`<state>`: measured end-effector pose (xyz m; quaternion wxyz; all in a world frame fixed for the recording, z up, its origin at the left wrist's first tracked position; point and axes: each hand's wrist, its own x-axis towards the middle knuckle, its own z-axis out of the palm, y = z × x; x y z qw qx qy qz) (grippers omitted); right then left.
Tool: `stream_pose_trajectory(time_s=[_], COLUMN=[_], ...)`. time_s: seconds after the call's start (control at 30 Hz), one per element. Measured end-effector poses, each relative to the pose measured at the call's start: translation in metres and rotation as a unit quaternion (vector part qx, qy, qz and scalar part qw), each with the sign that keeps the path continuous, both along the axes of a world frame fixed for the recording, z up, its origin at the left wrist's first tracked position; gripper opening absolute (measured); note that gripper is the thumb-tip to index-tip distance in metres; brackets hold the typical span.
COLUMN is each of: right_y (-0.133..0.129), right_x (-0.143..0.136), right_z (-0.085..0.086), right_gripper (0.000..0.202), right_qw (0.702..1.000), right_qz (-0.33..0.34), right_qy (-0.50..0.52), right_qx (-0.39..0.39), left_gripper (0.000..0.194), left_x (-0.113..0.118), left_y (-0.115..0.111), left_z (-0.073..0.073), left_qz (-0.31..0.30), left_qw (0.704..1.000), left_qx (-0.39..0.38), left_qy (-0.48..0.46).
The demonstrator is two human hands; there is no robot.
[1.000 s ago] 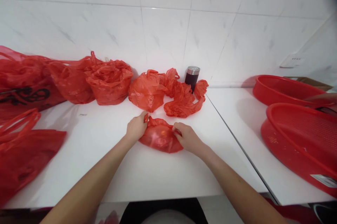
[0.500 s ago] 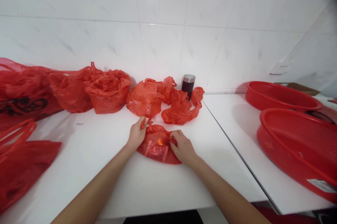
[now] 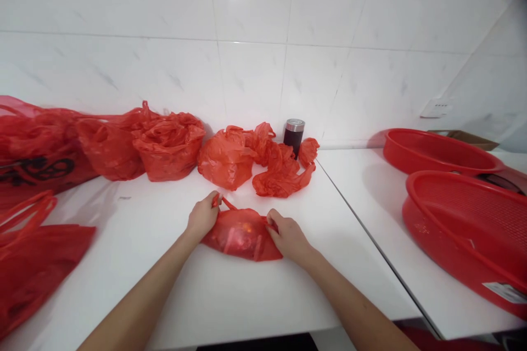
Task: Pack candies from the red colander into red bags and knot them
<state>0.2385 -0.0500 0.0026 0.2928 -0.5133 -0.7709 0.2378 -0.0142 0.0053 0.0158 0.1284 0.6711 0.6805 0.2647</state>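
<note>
A thin red plastic bag (image 3: pixel 242 238) lies on the white table between my two hands, with something shiny showing through it that I cannot make out. My left hand (image 3: pixel 205 213) is closed on a handle at the bag's upper left, pulling it taut. At the upper right side, my right hand (image 3: pixel 288 233) pinches the bag's edge between thumb and fingers. Just beyond them sit a filled red bag (image 3: pixel 228 157) and some crumpled red bags (image 3: pixel 284 172).
A dark tumbler (image 3: pixel 293 137) with a silver lid stands by the tiled wall. More filled red bags (image 3: pixel 169 148) line the back left, and a flat red bag (image 3: pixel 45 263) lies at front left. Two red plastic sieves (image 3: pixel 444 230) rest on the right-hand table.
My left hand has moved left and slightly toward me, stretching the bag's handle. The bag's gathered top is now flatter and wider. My right hand keeps its hold, nearly in place.
</note>
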Motion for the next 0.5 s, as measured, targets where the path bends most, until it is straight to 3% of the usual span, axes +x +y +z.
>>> stream_pose_trajectory(time_s=[0.2,0.33,0.5], right_y=[0.0,0.0,0.009], right_x=[-0.004,0.0,0.008], right_z=[-0.002,-0.002,-0.003], right_gripper=[0.01,0.003,0.019], right_qw=[1.0,0.999,0.991], right_qz=[-0.001,-0.003,-0.042], right_qy=[-0.003,0.036,0.116], right_qx=[-0.019,-0.035,-0.05], left_gripper=[0.023,0.025,0.036], left_x=[-0.009,-0.022,-0.042], left_y=[0.005,0.005,-0.002], left_z=[-0.007,-0.003,0.006], left_qz=[0.043,0.079,0.08], left_qw=[0.996,0.994,0.995], left_qx=[-0.015,-0.03,-0.052], left_qy=[0.075,0.073,0.039])
